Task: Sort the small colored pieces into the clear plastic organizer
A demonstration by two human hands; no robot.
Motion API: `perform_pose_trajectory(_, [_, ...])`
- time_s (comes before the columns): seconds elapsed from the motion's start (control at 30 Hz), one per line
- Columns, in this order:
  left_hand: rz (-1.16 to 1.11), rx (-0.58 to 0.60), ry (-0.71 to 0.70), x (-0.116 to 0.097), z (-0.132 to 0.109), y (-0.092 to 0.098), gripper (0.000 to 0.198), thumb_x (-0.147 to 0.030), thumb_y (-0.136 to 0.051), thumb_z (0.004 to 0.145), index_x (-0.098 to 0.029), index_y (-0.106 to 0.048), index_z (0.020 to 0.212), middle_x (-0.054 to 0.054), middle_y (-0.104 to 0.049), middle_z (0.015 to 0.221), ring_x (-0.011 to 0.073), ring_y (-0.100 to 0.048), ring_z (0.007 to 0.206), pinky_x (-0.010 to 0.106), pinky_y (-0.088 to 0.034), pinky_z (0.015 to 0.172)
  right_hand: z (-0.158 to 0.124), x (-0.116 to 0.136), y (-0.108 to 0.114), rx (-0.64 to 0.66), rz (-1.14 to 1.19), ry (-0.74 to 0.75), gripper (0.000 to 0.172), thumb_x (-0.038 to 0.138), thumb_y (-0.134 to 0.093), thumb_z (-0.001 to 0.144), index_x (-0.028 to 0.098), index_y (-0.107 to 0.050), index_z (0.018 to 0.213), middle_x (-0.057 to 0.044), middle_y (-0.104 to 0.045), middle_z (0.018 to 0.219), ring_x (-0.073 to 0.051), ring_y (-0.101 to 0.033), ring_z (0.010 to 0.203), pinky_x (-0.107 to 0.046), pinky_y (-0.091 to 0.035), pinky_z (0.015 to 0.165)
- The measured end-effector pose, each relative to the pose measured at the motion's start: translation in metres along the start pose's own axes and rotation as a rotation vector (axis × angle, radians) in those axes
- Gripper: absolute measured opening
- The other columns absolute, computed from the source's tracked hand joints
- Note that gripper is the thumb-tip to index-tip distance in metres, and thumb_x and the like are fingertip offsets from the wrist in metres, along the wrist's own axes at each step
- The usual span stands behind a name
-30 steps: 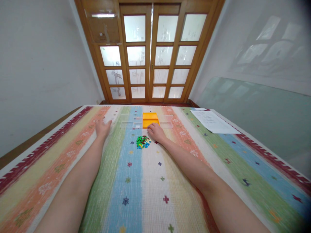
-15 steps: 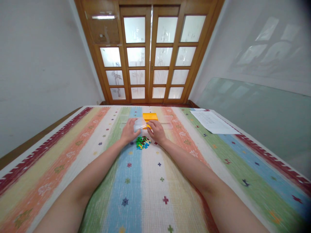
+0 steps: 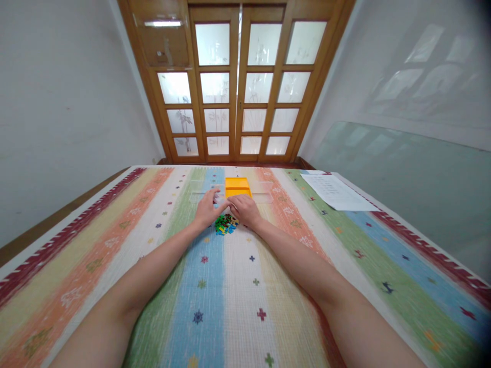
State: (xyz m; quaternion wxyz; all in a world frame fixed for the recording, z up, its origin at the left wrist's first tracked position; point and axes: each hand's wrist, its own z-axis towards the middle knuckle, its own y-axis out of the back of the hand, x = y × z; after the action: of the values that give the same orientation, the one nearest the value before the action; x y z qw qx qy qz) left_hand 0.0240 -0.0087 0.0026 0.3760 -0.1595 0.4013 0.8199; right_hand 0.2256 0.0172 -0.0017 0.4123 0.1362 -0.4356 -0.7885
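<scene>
My left hand point(image 3: 207, 209) and my right hand point(image 3: 246, 209) meet above the middle of the table, fingertips close together. Between them is a thin clear plastic bag point(image 3: 219, 198), mostly hidden by the fingers. The left thumb points toward the right fingertips, and its fingers curve round the plastic. Bent and pressed together, my right fingers pinch at the plastic's right side; their exact grip is hard to see. Just below the hands lies a pile of small toy bricks point(image 3: 225, 225), green, blue, yellow, brown and tan. Behind the right hand sits a yellow-orange divided tray point(image 3: 237, 183).
Clear plastic trays flank the yellow one, a left tray point(image 3: 197, 195) and a right tray point(image 3: 265, 194). Printed paper sheets point(image 3: 337, 193) lie at the table's far right. A striped tablecloth point(image 3: 241, 306) covers the table. Wooden glass-paned doors point(image 3: 238, 117) stand beyond.
Both hands have drawn slightly nearer to me and closer together. The spread plastic is now bunched smaller between the fingers, and more of the yellow tray shows. The brick pile stays put.
</scene>
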Motion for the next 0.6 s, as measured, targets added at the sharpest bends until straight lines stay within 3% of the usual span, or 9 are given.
perform_pose_trajectory(0.23, [-0.016,0.003,0.031,-0.008,-0.001,0.001,0.053,-0.048,-0.071,0.087,-0.026,-0.057,0.133,0.008,-0.067,0.111,0.0204,-0.064,0.082,0.038,-0.053,0.08,0.0,0.003,-0.008,-0.042,-0.01,-0.062,0.036,0.023,-0.038,0.104,0.015,-0.066,0.126,-0.014,-0.071,0.103,-0.027,-0.062,0.098,-0.04,-0.045,0.093])
perform_pose_trajectory(0.43, [-0.142,0.152,-0.059,-0.012,-0.007,-0.002,0.074,-0.033,-0.072,0.08,-0.029,-0.045,0.149,0.008,-0.066,0.119,0.0228,-0.065,0.099,0.042,-0.051,0.097,0.0,-0.019,-0.002,-0.203,0.053,-0.273,0.038,0.024,-0.034,0.104,0.017,-0.065,0.127,-0.013,-0.072,0.112,-0.027,-0.064,0.103,-0.04,-0.046,0.097])
perform_pose_trajectory(0.6, [-0.394,0.17,-0.03,-0.003,-0.005,-0.003,0.071,-0.018,-0.057,0.078,-0.028,-0.047,0.147,0.006,-0.065,0.122,0.0185,-0.066,0.096,0.04,-0.051,0.1,-0.001,-0.023,-0.002,-0.242,0.133,-0.364,0.038,0.034,-0.033,0.108,0.019,-0.063,0.125,-0.011,-0.072,0.116,-0.024,-0.067,0.102,-0.033,-0.048,0.089])
